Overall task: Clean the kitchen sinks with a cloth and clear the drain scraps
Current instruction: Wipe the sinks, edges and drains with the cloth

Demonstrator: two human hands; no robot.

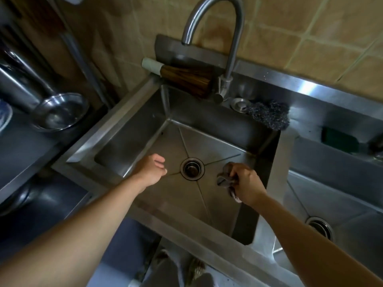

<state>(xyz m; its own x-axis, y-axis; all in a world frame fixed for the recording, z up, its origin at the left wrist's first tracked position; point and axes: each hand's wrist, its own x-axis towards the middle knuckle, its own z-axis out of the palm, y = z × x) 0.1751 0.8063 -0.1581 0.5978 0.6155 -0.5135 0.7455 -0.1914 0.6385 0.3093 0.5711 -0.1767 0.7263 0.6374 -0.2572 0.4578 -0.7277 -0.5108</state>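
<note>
Beside the drain (192, 169), right hand (247, 186) grips cloth (227, 177) (bunched); left hand (152, 170) loosely curled, holding nothing

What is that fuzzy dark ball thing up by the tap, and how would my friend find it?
Start at the tall curved faucet behind the left sink. Just to its right, past a round metal cap, sits the steel-wool scrubber on the back ledge. It is the only dark, wiry, tangled clump there.

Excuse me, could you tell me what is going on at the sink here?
A person is cleaning the left sink. Their right hand grips a dark cloth low in the basin, right of the drain. The left hand hovers loosely curled on the drain's other side, holding nothing.
</note>
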